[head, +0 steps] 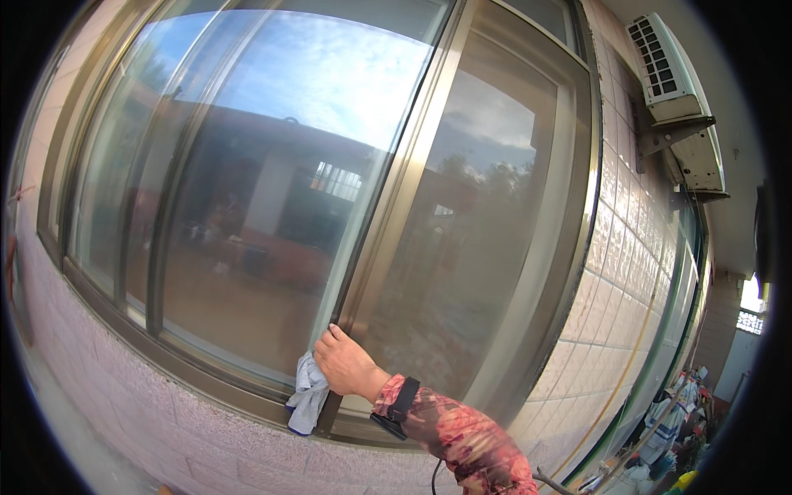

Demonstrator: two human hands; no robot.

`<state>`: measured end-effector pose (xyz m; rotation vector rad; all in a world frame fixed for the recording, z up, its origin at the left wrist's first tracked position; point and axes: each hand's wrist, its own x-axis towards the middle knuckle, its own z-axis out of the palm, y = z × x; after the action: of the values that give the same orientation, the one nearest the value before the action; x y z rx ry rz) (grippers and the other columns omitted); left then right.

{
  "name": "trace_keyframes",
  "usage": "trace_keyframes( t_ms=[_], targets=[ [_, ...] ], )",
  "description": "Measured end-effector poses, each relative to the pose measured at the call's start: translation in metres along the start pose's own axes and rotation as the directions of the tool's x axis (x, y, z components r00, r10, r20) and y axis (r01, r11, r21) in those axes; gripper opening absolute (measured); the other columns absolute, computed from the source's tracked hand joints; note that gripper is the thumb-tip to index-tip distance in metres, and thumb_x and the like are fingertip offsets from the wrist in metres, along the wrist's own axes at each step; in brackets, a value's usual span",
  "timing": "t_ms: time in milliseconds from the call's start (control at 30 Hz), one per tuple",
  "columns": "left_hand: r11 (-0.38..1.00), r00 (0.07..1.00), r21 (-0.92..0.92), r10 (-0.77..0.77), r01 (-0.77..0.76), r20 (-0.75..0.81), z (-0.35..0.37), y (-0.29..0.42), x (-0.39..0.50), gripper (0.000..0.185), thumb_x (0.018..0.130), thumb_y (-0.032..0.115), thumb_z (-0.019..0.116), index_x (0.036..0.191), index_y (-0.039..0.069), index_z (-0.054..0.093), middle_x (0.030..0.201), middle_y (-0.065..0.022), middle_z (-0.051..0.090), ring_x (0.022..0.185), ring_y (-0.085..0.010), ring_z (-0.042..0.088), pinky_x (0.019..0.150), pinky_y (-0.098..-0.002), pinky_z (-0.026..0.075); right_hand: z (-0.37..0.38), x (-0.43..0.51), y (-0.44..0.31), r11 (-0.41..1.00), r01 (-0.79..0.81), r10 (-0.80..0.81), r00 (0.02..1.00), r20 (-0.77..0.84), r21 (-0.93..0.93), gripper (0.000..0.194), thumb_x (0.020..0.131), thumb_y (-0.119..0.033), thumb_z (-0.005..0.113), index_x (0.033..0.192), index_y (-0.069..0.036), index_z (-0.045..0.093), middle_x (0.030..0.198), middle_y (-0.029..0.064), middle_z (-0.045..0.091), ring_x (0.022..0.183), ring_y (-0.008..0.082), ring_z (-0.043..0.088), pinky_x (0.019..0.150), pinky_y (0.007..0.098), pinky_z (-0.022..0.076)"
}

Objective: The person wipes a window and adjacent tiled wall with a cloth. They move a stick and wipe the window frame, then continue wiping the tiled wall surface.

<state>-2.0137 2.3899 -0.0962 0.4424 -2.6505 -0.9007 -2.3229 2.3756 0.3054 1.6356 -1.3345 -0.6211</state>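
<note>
My right hand (pixel 348 364) grips a light grey cloth (pixel 308 393) with a dark blue edge. It presses against the lower end of the metal upright (pixel 392 201) between two panes of a sliding window. The cloth hangs from the fingers over the bottom window frame (pixel 229 382). Left of the hand, a large glass pane (pixel 247 297) reflects sky, a roofline and a yard. On the right side is a duller panel (pixel 458 266), perhaps screened, with fainter reflections. My left hand is out of view.
Below the frame runs a pale pinkish wall ledge (pixel 204 433). Glossy tiles (pixel 619 247) cover the wall at right, with an air conditioner's outdoor unit (pixel 671 68) on a metal bracket (pixel 674 136) above. A yellowish hose or cord (pixel 625 380) hangs near piled household items (pixel 665 427).
</note>
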Motion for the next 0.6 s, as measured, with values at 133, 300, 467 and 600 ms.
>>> trace_keyframes(
  t_ms=[133,300,467,600],
  targets=[
    [1.0,0.991,0.005,0.023,-0.022,-0.129,-0.006,0.014,0.001,0.017,0.089,0.023,0.063,0.094,0.008,0.069,0.092,-0.0211,0.069,0.084,-0.0421,0.066,0.071,-0.0524,0.052,-0.004,0.004,0.001,0.999,0.007,-0.01,0.999,0.051,0.051,0.03,0.079,-0.026,0.062,0.098,-0.005,0.074,0.099,0.0069,0.064,0.104,0.0248,0.058,0.111,0.0436,0.0331],
    [1.0,0.987,0.019,-0.004,0.007,-0.16,-0.013,0.029,-0.004,0.013,0.085,0.022,0.064,0.086,0.009,0.067,0.084,-0.0189,0.068,0.079,-0.0407,0.065,0.069,-0.0521,0.052,-0.009,0.013,0.001,0.998,0.02,-0.023,0.998,0.059,0.054,0.041,0.071,-0.039,0.074,0.091,-0.004,0.073,0.093,0.0075,0.065,0.1,0.0258,0.06,0.11,0.0428,0.0358],
    [0.981,0.976,0.121,0.168,-0.152,-0.138,-0.012,0.023,-0.008,0.012,0.082,0.023,0.065,0.081,0.01,0.065,0.08,-0.0152,0.065,0.075,-0.0381,0.064,0.066,-0.0507,0.051,-0.014,0.015,0.006,0.99,0.047,-0.055,0.997,0.057,0.136,0.049,0.068,-0.045,0.078,0.092,-0.002,0.073,0.094,0.0096,0.065,0.103,0.0275,0.06,0.112,0.0426,0.0358],
    [0.995,0.973,0.044,0.092,-0.084,-0.211,-0.006,0.022,-0.005,0.014,0.083,0.026,0.065,0.084,0.012,0.065,0.083,-0.0141,0.066,0.076,-0.0362,0.065,0.066,-0.0503,0.051,-0.014,0.018,0.007,0.988,0.067,-0.075,0.996,0.048,0.138,0.051,0.068,-0.046,0.078,0.092,-0.002,0.073,0.094,0.011,0.066,0.104,0.0292,0.061,0.115,0.045,0.0344]
  ],
)
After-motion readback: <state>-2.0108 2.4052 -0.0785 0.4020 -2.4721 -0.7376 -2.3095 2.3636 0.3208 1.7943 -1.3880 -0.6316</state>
